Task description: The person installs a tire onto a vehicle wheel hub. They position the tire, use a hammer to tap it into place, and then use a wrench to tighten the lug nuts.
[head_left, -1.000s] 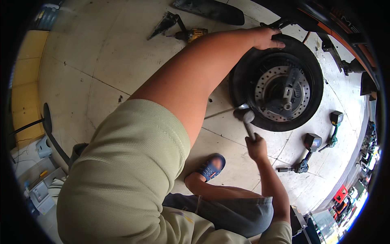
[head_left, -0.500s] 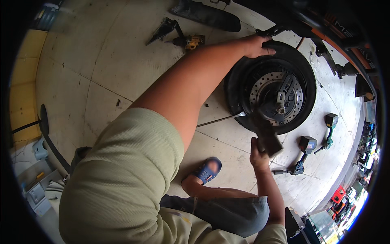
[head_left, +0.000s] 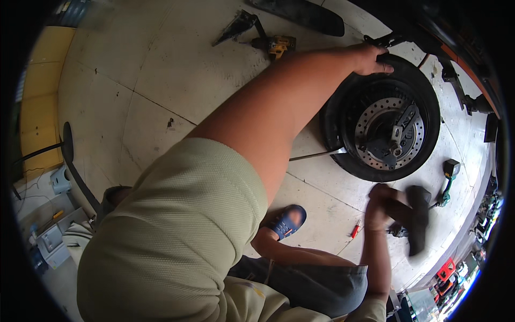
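Note:
A black-tyred wheel (head_left: 343,96) with a perforated brake disc (head_left: 366,118) lies on its side on the floor ahead of me. My left hand (head_left: 371,60) grips the tyre's far edge, one finger lying over its sidewall. In my right hand (head_left: 379,206) is a mallet (head_left: 418,220) with a dark, blocky head, smeared by motion. It is raised over the floor at the wheel's near right, apart from the tyre. A thin metal bar (head_left: 316,155) reaches from under my left arm to the tyre's near left edge, its flat tip against the rubber.
A yellow cordless drill (head_left: 279,45) and a long black panel (head_left: 306,15) lie beyond my left arm. On the right is a green cordless tool (head_left: 448,180); another dark tool is partly behind the mallet. A small red-handled tool (head_left: 355,229) lies near my sandalled foot (head_left: 289,221).
My right hand has swung the mallet away from the wheel's near edge, to the right and toward me. My left hand keeps its grip on the tyre. The whole view has shifted.

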Motion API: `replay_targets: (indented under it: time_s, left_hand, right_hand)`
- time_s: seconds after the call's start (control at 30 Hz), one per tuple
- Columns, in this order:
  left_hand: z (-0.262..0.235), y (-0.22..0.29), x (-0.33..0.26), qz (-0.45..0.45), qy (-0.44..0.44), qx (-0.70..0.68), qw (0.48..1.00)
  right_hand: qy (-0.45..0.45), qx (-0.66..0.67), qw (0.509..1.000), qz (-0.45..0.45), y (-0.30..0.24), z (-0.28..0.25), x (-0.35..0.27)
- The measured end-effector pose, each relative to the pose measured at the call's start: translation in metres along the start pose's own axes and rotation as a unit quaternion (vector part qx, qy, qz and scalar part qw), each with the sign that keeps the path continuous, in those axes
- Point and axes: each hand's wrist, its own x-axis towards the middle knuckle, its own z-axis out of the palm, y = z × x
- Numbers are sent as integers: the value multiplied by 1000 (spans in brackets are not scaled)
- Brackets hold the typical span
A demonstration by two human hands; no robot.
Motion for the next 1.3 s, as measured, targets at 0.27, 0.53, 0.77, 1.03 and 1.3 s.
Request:
replay_targets:
  time_s: [0.27, 0.53, 0.77, 1.03, 1.3]
  left_hand:
    - [-5, -38, -12, 31, 2, -124, 992]
    - [-17, -2, -19, -27, 11, 18, 999]
    - [0, -4, -23, 6, 28, 9, 1000]
    - [1, -11, -30, 16, 53, 11, 998]
    - [-5, 6, -26, -44, 5, -35, 998]
  right_hand:
    - [-86, -95, 946, 297, 6, 20, -34]
    - [42, 301, 952, 27, -81, -17, 50]
    - [-114, -91, 967, 207, 38, 35, -70]
    - [41, -6, 999, 34, -74, -21, 20]
    - [-175, -261, 880, 357, 31, 24, -62]
